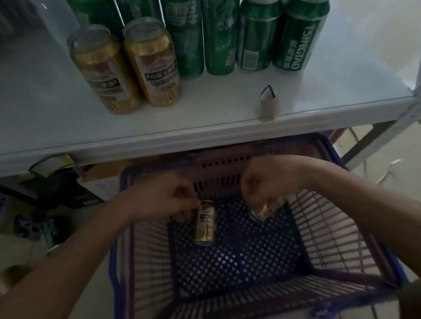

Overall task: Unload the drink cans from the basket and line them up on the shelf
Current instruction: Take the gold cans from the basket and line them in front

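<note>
Shelf [28,111] cans [151,63] above basket [257,315]

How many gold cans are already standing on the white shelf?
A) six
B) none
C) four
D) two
D: two gold cans stand upright side by side on the shelf, left of the green cans; the other gold ones are down in the basket.

The basket [255,285] sat on the floor in front of and below the shelf [171,132]. Two cans [206,225] lay in the basket's far half, side by side. On the shelf stood a row of cans [201,46], more behind them.
</note>
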`<state>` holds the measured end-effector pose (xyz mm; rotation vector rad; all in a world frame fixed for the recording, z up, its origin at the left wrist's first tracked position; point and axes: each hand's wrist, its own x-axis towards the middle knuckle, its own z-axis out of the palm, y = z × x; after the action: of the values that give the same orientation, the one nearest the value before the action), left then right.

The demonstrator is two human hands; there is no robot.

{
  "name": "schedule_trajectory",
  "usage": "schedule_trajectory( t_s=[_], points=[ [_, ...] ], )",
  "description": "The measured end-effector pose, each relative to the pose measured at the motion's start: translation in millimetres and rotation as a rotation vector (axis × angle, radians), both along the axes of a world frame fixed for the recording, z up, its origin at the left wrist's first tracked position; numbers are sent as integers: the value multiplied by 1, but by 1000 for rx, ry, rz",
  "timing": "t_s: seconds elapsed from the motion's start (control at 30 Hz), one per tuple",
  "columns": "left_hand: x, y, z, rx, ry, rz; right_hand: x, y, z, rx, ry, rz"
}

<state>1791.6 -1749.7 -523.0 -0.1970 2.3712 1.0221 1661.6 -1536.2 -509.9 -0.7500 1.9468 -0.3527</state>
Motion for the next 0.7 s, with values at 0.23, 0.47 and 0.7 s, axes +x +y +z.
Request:
schedule_trajectory(
  t_s=[0.23, 0.47, 0.7],
  points=[
    [5, 24, -70, 102, -284, 144, 4, 4, -62, 290, -73, 47],
    [-3, 40, -119, -126, -249, 294, 5, 8, -112, 459, -6, -146],
    [-21, 57, -151, -338, -214, 220, 11, 19, -185, 213, -197, -1076]
  ],
)
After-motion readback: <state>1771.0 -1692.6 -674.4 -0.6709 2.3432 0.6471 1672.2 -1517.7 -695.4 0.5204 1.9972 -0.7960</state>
